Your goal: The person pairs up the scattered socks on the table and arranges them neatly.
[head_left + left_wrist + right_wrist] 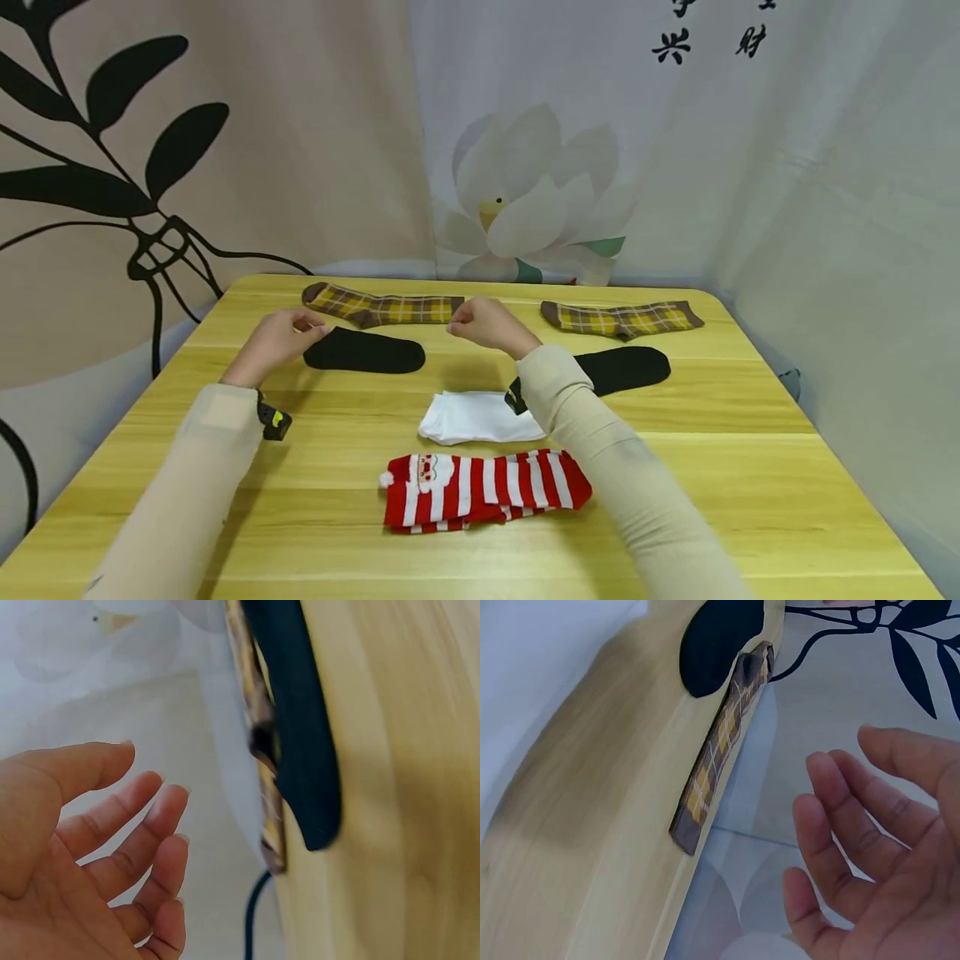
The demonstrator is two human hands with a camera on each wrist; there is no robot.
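Note:
My left hand [281,340] hovers at the left end of a black sock [367,352]. Its fingers are loosely bent and hold nothing, as the left wrist view shows the hand [97,847] apart from the black sock [296,727]. My right hand [491,323] is above the table near the right end of a yellow-and-brown plaid sock [397,309]. In the right wrist view the fingers of this hand [885,847] are relaxed with nothing between them, and the plaid sock [716,754] lies apart from them. My right wrist and sleeve partly hide a second black sock [630,368].
A second plaid sock [622,319] lies at the back right of the wooden table [750,500]. White socks [480,418] lie in the middle, with red-and-white striped Santa socks [487,492] in front. A printed curtain [337,167] hangs behind the table.

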